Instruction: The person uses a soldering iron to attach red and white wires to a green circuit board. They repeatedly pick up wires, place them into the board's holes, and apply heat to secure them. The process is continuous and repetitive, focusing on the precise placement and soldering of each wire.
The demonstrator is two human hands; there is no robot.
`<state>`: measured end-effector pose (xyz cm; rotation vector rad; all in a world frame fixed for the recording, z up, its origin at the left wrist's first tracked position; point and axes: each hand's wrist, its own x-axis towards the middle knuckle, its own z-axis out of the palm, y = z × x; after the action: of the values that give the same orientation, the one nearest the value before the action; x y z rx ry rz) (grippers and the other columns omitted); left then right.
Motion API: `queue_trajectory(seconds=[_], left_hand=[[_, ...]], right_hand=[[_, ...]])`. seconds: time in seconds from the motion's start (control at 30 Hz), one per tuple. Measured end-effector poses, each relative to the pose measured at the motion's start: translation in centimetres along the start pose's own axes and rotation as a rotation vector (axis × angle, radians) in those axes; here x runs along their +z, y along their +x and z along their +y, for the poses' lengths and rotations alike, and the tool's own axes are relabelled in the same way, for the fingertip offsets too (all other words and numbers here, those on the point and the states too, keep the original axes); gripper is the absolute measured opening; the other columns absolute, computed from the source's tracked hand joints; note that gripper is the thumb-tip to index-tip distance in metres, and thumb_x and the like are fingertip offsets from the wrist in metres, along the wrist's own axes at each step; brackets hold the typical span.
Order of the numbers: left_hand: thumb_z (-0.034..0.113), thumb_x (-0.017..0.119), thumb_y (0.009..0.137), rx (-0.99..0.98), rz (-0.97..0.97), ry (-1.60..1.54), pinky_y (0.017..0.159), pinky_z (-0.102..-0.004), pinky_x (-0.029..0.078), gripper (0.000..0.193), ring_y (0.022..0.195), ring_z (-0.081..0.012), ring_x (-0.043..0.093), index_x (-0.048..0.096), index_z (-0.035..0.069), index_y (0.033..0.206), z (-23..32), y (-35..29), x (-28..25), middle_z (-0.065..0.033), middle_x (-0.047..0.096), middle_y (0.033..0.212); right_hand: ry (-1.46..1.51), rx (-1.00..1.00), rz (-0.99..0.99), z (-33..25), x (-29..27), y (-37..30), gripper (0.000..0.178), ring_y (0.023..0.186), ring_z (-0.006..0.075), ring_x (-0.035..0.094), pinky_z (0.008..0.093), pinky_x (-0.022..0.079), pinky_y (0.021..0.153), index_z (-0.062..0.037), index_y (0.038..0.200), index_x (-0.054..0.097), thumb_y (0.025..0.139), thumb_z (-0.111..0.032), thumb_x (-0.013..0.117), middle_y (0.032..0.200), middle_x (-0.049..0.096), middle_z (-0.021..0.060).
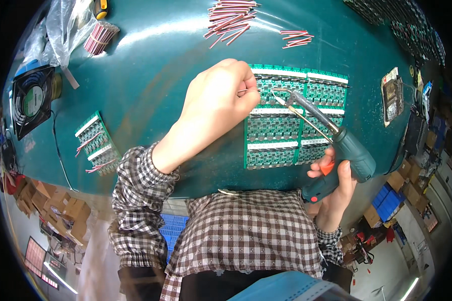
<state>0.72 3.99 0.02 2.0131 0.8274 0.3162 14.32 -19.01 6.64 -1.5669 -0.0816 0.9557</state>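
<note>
Right in front of you, the green tabletop (336,50) spreads wide, glare streaking its far side! Down on your left, cardboard boxes (74,209) crowd together; over on your right, blue crates (386,201) sit among cartons (371,216). And low at both sides, slanting light tubes (60,277) glow white!
</note>
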Motion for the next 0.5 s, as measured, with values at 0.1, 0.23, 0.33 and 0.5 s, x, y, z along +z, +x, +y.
queue_trajectory(seconds=[0.1, 0.23, 0.33, 0.5], left_hand=[[0.007, 0.064, 0.072, -0.009, -0.018, -0.007, 0.058, -0.0297, 0.044, 0.007, 0.062, -0.0168, 0.053, 0.059, 0.002, 0.075, -0.06, 0.02, -0.05, -0.0063, 0.056, 0.07], [0.007, 0.064, 0.073, -0.026, -0.023, -0.028, 0.058, -0.029, 0.044, 0.007, 0.062, -0.0157, 0.053, 0.06, 0.002, 0.075, -0.11, 0.0, -0.06, -0.006, 0.056, 0.07], [0.008, 0.064, 0.073, -0.026, -0.024, -0.026, 0.058, -0.0287, 0.045, 0.007, 0.062, -0.0151, 0.053, 0.06, 0.002, 0.076, -0.08, 0.0, -0.09, -0.006, 0.056, 0.07], [0.007, 0.064, 0.073, -0.031, -0.025, -0.034, 0.058, -0.0286, 0.045, 0.007, 0.062, -0.0149, 0.053, 0.06, 0.002, 0.076, -0.02, 0.01, -0.12, -0.0062, 0.056, 0.07]], right_hand=[[-0.005, 0.014, 0.011, -0.04, 0.15, 0.04, 0.045, 0.074, 0.0249, 0.068, 0.0348, 0.062, 0.062, 0.0099, 0.113, 0.054, 0.089, -0.027, 0.062, 0.084, 0.062, 0.0147], [-0.037, 0.021, 0.006, -0.09, 0.42, 0.16, 0.044, 0.073, 0.0237, 0.067, 0.0344, 0.062, 0.062, 0.0092, 0.113, 0.055, 0.089, -0.026, 0.062, 0.083, 0.062, 0.0143], [-0.06, 0.02, 0.005, -0.19, 0.73, 0.17, 0.043, 0.073, 0.0231, 0.067, 0.0346, 0.062, 0.062, 0.009, 0.113, 0.055, 0.088, -0.025, 0.063, 0.084, 0.062, 0.0144], [-0.088, 0.01, 0.005, -0.24, 0.87, 0.25, 0.044, 0.072, 0.0232, 0.067, 0.0353, 0.061, 0.062, 0.0094, 0.114, 0.055, 0.087, -0.024, 0.064, 0.085, 0.062, 0.0149]])
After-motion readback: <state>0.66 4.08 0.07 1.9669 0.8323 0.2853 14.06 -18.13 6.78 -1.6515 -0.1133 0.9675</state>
